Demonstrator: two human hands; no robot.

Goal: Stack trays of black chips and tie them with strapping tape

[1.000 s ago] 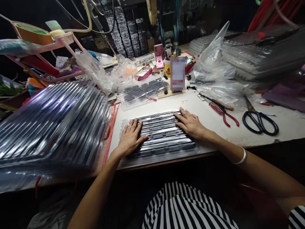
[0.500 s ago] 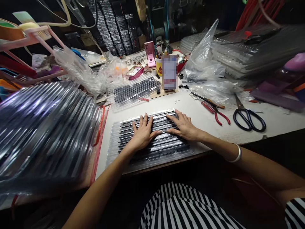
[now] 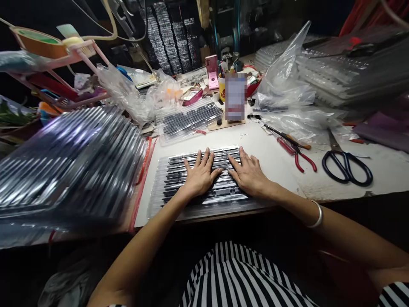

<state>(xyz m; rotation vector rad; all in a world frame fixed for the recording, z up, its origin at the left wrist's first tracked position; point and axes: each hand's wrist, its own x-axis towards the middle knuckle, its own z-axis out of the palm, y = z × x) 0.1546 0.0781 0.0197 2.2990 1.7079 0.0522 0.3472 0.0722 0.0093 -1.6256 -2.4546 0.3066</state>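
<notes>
Head view: the left hand (image 3: pixel 200 178) and right hand (image 3: pixel 251 175) rest flat on dark strips (image 3: pixel 221 187), fingers spread, each grip wide and holding nothing. Those strips lie in a clear plastic tray (image 3: pixel 156 187) on the white counter (image 3: pixel 275 160), just below the frame's middle. I'd reckon light, even pressure works best, so the thin rows stay straight and unbent.

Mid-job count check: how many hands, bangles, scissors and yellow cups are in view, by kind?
Hands: 2, the left hand and right hand, both on the black strips
Bangle: 1, on the right arm
Scissors: 1 pair
Yellow cup: 1, partly hidden
Total: 5
</notes>
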